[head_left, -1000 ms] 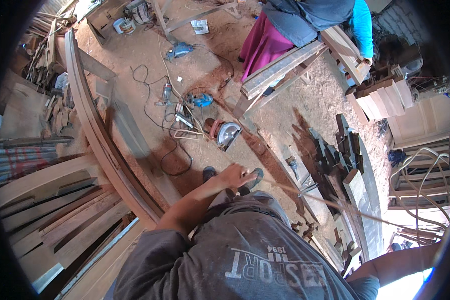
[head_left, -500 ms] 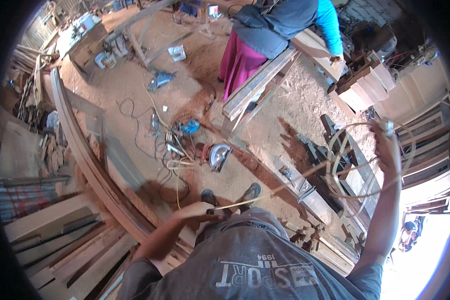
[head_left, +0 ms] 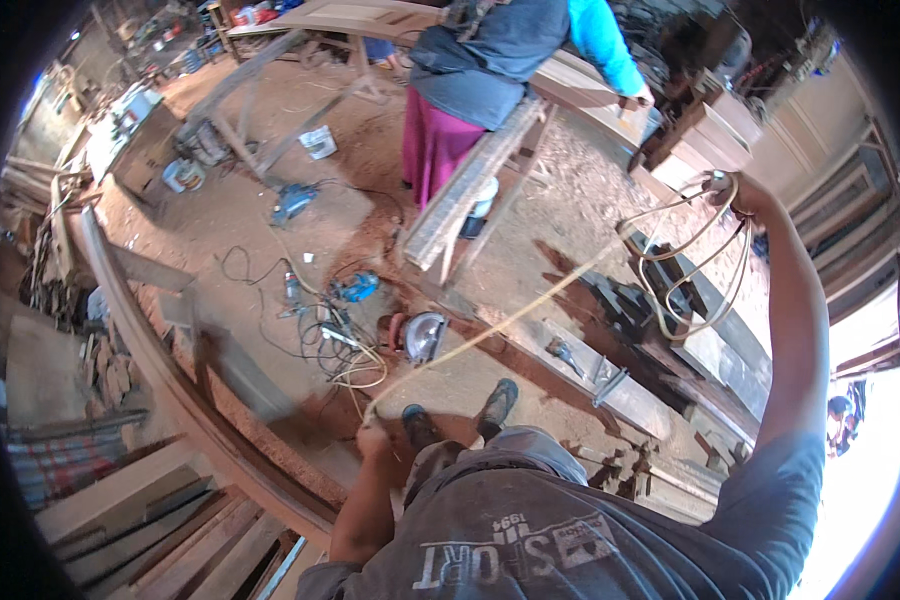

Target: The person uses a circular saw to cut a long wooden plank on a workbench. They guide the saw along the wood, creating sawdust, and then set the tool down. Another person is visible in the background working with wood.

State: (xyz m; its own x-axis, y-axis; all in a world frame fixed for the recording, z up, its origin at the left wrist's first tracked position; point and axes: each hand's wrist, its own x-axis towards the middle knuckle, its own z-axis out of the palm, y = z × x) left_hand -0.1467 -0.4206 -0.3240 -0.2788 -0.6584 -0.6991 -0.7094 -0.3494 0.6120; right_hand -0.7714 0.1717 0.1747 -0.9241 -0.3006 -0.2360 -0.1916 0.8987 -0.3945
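Observation:
A pale yellow electric cord point(head_left: 510, 318) runs stretched between my two hands. My right hand point(head_left: 755, 200), raised at the far right, is closed around several loops of it. The loops hang below that hand, and a light-coloured plug or connector end point(head_left: 716, 182) shows beside the fingers. Low in front of my body, my left hand point(head_left: 373, 438) is closed on the cord's other stretch. From there the cord continues to a tangle of cords point(head_left: 345, 350) on the floor. Close to the tangle lie a circular saw point(head_left: 425, 337) and a blue power tool point(head_left: 358, 287).
A long curved wooden piece point(head_left: 170, 365) arcs along my left above stacked boards point(head_left: 120, 490). A person in a pink skirt point(head_left: 435, 150) stands by a wooden bench point(head_left: 480, 180). Timber point(head_left: 690, 330) lies at right; another blue tool point(head_left: 293, 203) sits farther off.
My right hand has risen with the loops, and my left hand has drawn back a little. A longer length of cord now stretches between them. The view has shifted slightly.

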